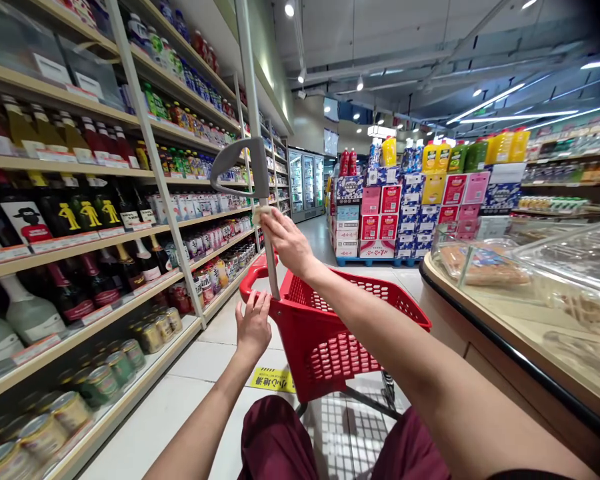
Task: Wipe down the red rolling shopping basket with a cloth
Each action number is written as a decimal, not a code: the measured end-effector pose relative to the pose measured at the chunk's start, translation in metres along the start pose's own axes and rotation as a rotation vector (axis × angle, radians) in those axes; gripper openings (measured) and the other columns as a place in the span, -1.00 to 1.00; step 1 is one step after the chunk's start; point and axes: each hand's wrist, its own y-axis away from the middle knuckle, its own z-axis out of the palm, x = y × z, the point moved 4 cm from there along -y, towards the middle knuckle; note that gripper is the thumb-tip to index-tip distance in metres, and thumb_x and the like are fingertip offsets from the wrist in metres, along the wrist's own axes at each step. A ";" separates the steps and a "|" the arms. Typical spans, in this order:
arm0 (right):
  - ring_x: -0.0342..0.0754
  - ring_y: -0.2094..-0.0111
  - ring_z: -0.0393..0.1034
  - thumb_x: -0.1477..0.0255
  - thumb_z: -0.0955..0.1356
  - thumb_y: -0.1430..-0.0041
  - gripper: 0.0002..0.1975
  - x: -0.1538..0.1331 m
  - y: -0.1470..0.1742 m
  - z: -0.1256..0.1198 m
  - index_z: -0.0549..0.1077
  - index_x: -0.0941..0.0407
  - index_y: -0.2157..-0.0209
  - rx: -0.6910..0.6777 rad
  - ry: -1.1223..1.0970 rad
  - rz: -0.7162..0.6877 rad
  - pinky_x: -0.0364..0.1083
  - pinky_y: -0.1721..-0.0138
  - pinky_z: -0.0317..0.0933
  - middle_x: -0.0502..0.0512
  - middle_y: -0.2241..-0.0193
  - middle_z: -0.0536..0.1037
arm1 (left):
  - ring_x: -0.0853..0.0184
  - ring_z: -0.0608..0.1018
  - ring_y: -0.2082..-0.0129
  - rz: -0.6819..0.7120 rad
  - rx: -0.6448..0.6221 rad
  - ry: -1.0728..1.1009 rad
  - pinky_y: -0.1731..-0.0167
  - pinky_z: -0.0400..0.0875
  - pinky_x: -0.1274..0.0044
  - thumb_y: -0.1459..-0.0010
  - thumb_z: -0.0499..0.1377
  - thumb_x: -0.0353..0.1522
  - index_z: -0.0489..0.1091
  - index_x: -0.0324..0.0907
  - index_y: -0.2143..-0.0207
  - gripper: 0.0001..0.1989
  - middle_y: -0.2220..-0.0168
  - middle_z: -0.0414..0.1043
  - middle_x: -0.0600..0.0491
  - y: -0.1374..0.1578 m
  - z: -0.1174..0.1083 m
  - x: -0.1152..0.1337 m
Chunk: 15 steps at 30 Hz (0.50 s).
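Observation:
A red plastic shopping cart (340, 333) with a perforated basket stands in front of my knees. A tall metal pole (253, 87) with a grey loop grip (258, 167) rises at its left end. My right hand (289, 243) is closed on a small pale cloth (263, 212), pressed against the pole just below the grip. Lower down, my left hand (255, 327) has its fingers curled over the cart's red handle (254, 275) near the pole's base. The undersides of both hands are hidden.
Shelves of bottles and cans (95, 220) run along the left. Stacked drink cartons (380, 213) stand ahead on blue pallets. A counter (473, 320) with packaged baked food curves along the right. A yellow floor sign (270, 379) lies on the tiles.

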 end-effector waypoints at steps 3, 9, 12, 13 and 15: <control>-0.05 -0.23 -0.34 0.70 0.08 -0.12 -0.46 -0.008 0.017 0.005 0.08 0.19 -0.15 -0.037 -0.065 -0.087 0.06 -0.22 -0.26 0.02 -0.16 0.10 | 0.18 0.08 -0.18 -0.001 -0.025 0.003 -0.11 -0.11 0.14 0.08 -0.07 -0.55 0.12 -0.14 -0.10 -0.38 -0.15 0.13 0.00 0.000 -0.001 0.000; -0.04 -0.22 -0.26 0.68 0.08 -0.13 -0.49 -0.010 0.033 0.007 0.13 0.19 -0.13 -0.119 -0.040 -0.104 0.05 -0.21 -0.20 0.05 -0.12 0.18 | 0.20 0.08 -0.18 -0.012 -0.041 -0.004 -0.10 -0.07 0.17 0.07 -0.07 -0.54 0.14 -0.18 -0.09 -0.41 -0.15 0.12 0.02 -0.001 -0.003 0.000; -0.05 -0.22 -0.33 0.69 0.04 -0.14 -0.50 -0.001 0.012 0.003 0.14 0.20 -0.12 -0.061 -0.017 -0.010 0.07 -0.22 -0.22 0.03 -0.15 0.14 | 0.19 0.09 -0.18 0.001 -0.035 -0.011 -0.09 -0.06 0.17 0.09 -0.05 -0.54 0.15 -0.17 -0.08 -0.40 -0.15 0.11 0.02 -0.001 -0.004 0.000; -0.05 -0.22 -0.32 0.68 0.05 -0.15 -0.51 -0.005 0.016 0.007 0.14 0.20 -0.12 -0.071 -0.023 -0.003 0.06 -0.22 -0.22 0.04 -0.14 0.14 | 0.20 0.09 -0.18 0.015 -0.039 -0.010 -0.09 -0.06 0.18 0.09 -0.05 -0.54 0.15 -0.16 -0.08 -0.40 -0.15 0.12 0.03 -0.001 -0.004 -0.001; -0.06 -0.22 -0.26 0.66 0.06 -0.17 -0.52 -0.022 0.049 0.024 0.14 0.18 -0.12 -0.125 -0.038 0.005 0.02 -0.22 -0.18 0.06 -0.14 0.14 | 0.21 0.10 -0.17 0.033 -0.041 -0.008 -0.10 -0.04 0.20 0.09 -0.06 -0.55 0.15 -0.15 -0.08 -0.40 -0.15 0.13 0.03 0.000 -0.003 -0.002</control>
